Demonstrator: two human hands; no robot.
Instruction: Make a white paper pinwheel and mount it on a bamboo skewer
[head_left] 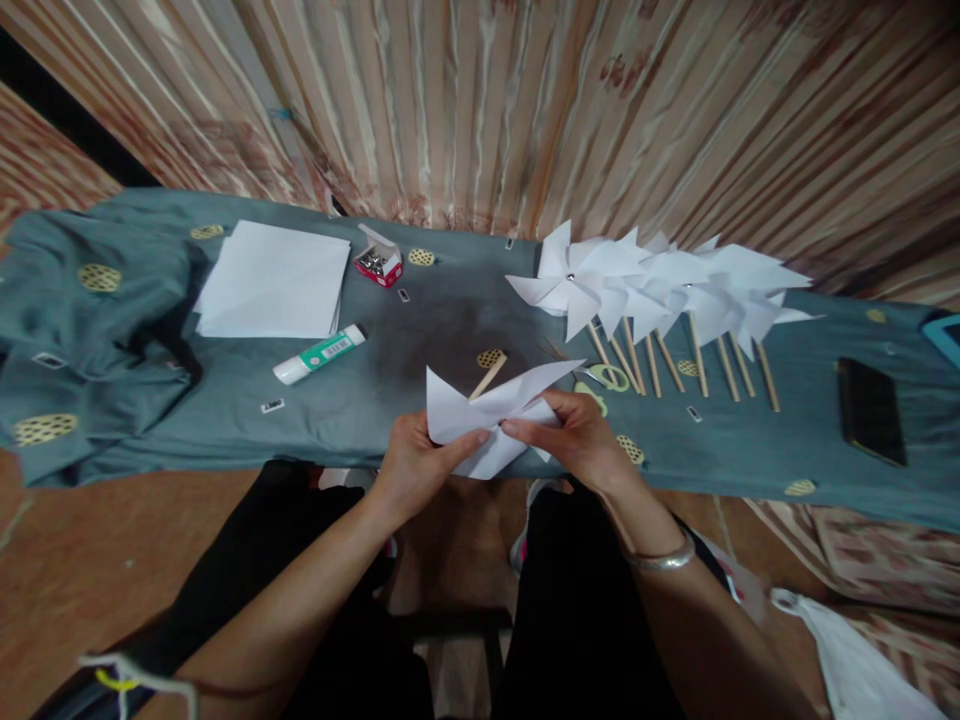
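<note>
Both hands hold a folded white paper pinwheel (465, 412) over the table's near edge. My left hand (416, 460) grips its left side, with the thumb pressed close to the centre. On the right, my right hand (589, 440) pinches the paper, its thumb also at the centre. Fingers behind the paper are hidden. A wooden stick (489, 376) lies on the cloth just beyond the pinwheel, its lower end covered by the paper. Scissors with pale green handles (609, 378) rest beside my right hand, partly hidden.
Finished pinwheels on sticks (600, 275) lie in a row at the right. A phone (871, 412) is farther right. To the left are a paper stack (274, 280), a glue stick (320, 354) and an open red box of metal pins (379, 262). A curtain (450, 120) hangs behind.
</note>
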